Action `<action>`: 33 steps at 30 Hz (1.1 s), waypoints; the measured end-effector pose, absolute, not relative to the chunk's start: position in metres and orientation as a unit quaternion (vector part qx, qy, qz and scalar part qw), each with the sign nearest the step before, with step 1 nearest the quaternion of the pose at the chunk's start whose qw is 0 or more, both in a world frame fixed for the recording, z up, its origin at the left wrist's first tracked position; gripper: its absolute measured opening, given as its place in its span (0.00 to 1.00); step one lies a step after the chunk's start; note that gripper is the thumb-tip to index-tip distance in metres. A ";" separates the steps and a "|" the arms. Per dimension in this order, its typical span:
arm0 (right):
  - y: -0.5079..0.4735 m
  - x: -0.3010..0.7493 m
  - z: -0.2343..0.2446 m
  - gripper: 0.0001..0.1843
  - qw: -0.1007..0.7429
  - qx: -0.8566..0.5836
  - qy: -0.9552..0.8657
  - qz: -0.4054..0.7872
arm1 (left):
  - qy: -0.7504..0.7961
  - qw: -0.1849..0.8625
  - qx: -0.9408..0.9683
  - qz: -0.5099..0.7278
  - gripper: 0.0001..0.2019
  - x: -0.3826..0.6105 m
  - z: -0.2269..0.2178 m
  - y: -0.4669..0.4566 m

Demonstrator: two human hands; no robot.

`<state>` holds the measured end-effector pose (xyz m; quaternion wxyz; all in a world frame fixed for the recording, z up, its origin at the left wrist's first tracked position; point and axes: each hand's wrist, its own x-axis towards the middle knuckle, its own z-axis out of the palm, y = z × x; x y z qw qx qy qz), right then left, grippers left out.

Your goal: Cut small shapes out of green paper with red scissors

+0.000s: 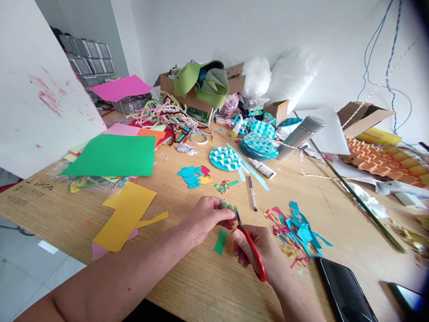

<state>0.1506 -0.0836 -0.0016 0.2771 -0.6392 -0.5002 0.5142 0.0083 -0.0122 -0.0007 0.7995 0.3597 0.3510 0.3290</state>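
Note:
My left hand (213, 218) pinches a small piece of green paper (228, 205) above the table. In my right hand (255, 246) is a pair of red-handled scissors (254, 251), its blades upright against the green piece. Below my hands lies a green paper strip (220, 242). Just beyond is a little pile of tiny coloured paper bits (223, 186), beside blue, red and yellow fish cutouts (191, 176). A pen (252, 193) rests to the right of the pile.
Paper scraps (300, 228) and a phone (345, 288) lie on the right. Yellow (125, 217) and green sheets (112, 155) are at left. Blue scalloped discs (225, 158), a glue tube (263, 168), a grey bottle (301, 136) and a filled cardboard box (169, 85) stand farther back.

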 end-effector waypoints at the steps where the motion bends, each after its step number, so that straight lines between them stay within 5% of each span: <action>1: -0.084 0.150 -0.001 0.26 0.278 -0.640 -0.498 0.515 | 0.352 0.799 0.359 0.330 0.09 0.008 -0.001 -0.012; 33: -0.084 0.149 0.001 0.29 0.279 -0.632 -0.499 0.524 | 0.351 0.801 0.373 0.310 0.10 0.009 -0.003 -0.012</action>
